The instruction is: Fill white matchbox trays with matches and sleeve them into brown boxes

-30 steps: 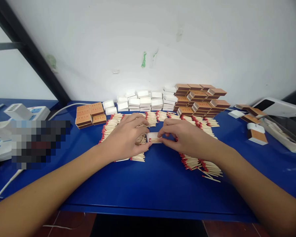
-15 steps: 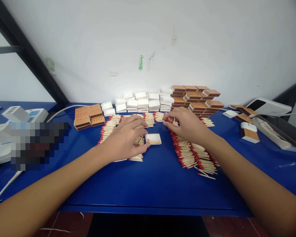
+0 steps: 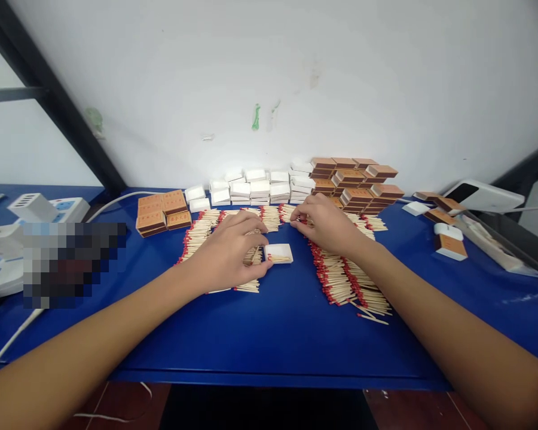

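My left hand (image 3: 233, 251) is closed on the left end of a small white matchbox tray (image 3: 280, 254), its thumb and fingers gripping it at the table surface. A few red-tipped matches lie along the near side of that tray. Beneath and behind this hand spreads a pile of matches (image 3: 197, 233). My right hand (image 3: 325, 221) is curled over the far end of another pile of matches (image 3: 334, 275), thumb and fingertips drawn together. What sits between those fingertips is hidden or too small to make out.
White matchbox trays (image 3: 255, 188) are stacked along the wall, beside piled brown matchbox sleeves (image 3: 358, 185). Orange matchboxes (image 3: 161, 212) stand at the left. Power strips (image 3: 67, 209) and cables occupy the far left. At the right lie a loose matchbox (image 3: 451, 246) and a white device (image 3: 484, 196).
My right hand has shifted slightly left over the matches. My left hand and the white tray stay in place. The whole view has moved a little.
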Available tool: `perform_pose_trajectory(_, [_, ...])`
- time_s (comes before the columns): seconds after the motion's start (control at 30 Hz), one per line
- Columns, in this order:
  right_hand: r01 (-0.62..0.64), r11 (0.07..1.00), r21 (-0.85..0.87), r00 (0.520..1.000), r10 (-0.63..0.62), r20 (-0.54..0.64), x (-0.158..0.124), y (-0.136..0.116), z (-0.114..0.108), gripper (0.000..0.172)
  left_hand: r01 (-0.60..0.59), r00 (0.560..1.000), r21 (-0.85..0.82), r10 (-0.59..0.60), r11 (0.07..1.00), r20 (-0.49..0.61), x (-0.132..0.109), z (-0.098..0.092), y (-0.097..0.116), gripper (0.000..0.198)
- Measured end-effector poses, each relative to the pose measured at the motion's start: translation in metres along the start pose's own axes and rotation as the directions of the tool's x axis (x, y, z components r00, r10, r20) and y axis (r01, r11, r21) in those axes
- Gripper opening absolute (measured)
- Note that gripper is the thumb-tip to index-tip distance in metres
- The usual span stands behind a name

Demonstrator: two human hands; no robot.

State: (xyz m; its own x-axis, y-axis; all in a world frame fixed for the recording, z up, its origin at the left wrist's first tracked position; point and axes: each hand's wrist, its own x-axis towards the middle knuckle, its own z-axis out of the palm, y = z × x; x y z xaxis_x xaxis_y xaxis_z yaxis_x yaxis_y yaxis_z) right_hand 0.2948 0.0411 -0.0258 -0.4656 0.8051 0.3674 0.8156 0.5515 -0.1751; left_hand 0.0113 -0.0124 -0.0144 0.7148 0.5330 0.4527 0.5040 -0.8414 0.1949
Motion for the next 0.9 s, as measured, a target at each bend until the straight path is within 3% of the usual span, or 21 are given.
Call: perform_pose_trajectory(0.9, [0.028,0.999,-0.038,0.997,-0.025,0.071,-0.0002,-0.0024,0.0033,0.016,0.012,1.000,0.003,-0.012,1.000,0.005,-0.0003,0.0003,0.0004,0.020])
